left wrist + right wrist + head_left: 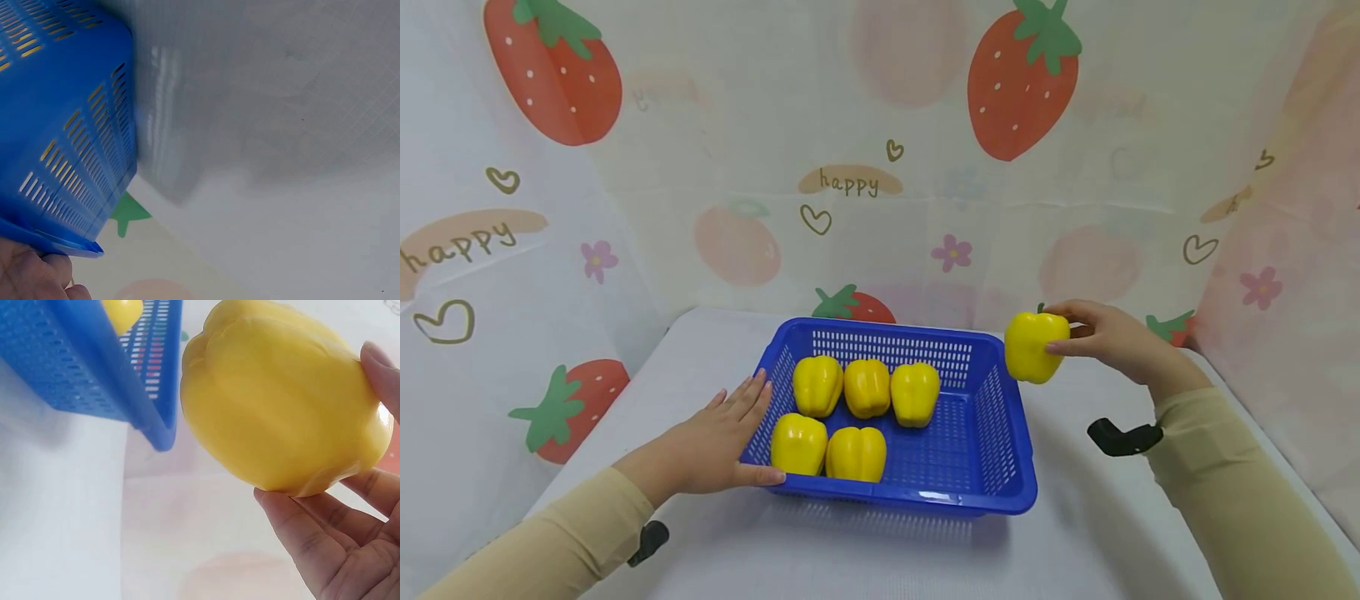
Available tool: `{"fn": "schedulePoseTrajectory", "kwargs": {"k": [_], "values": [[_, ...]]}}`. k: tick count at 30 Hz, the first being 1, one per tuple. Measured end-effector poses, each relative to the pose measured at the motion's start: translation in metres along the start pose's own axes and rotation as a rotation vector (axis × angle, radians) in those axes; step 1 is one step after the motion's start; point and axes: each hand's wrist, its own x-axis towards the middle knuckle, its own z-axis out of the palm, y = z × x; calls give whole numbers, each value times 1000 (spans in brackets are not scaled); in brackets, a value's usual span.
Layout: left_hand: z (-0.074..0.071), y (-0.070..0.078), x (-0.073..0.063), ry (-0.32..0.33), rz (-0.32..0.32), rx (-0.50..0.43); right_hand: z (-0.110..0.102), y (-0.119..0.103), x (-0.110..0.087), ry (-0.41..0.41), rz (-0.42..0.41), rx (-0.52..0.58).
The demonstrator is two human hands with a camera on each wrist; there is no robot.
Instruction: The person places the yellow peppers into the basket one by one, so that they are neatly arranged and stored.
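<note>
A blue plastic basket [925, 497] with slotted walls stands on the table. Inside it are several yellow bell peppers: a back row of three [867, 388] and two in front [856, 455], all toward the left side. My left hand [718, 437] rests on the basket's left rim with fingers extended, the thumb lying at the near left corner. Beyond the right rim, my right hand [1101, 342] holds another yellow bell pepper [1033, 350] above the table, its green stem upward. In the right wrist view, thumb and fingertips pinch this pepper [281, 406] close to the basket wall [94, 375].
White cloth covers the table [880, 558]. Behind and on both sides hangs a pale curtain [925, 242] printed with strawberries, hearts and flowers. A black strap end [1123, 437] juts out by the right sleeve, and another [649, 542] by the left sleeve.
</note>
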Motion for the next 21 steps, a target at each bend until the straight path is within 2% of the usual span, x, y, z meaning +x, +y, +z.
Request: {"fn": "schedulePoseTrajectory", "kwargs": {"k": [21], "values": [[0, 1, 0, 2, 3, 0, 38, -26, 24, -93, -66, 72]]}}
